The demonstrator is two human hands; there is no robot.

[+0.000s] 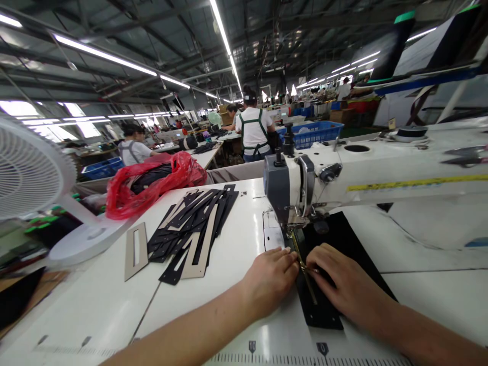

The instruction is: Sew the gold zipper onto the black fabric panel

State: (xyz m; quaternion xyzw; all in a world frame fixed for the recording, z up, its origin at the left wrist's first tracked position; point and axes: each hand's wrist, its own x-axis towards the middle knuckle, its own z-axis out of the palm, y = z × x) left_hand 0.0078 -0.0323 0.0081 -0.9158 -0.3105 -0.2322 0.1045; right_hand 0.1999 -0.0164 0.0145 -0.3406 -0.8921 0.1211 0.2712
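Both hands lie flat on the white desk (236, 239) at the foot of a sewing machine (290, 183), pressing a black panel (343, 239) that runs under the machine's head. The left hand (269, 279) rests at the panel's left edge, fingertips touching a thin brass-coloured zipper strip (305, 269) that lies along the panel; its grip is released — fingers spread and flat, pinning rather than clasping. The right hand (343, 284) lies on the black panel just right of the strip, fingers likewise flat and pointing at the strip, nothing clasped. The two sets of fingertips nearly meet across the strip, just in front of the needle area, which the machine's head partly hides.

To the left on the desk, well apart from the hands, lies a loose pile of black cut pieces (190, 223) mixed with grey slotted templates, and one grey template (136, 250) lies alone beside it. Behind the pile sits a red plastic bag (152, 180) with dark material inside. A white fan (30, 173) stands at the desk's left edge. Further back, other people in aprons sit at their own desks — beside a blue crate (312, 133).
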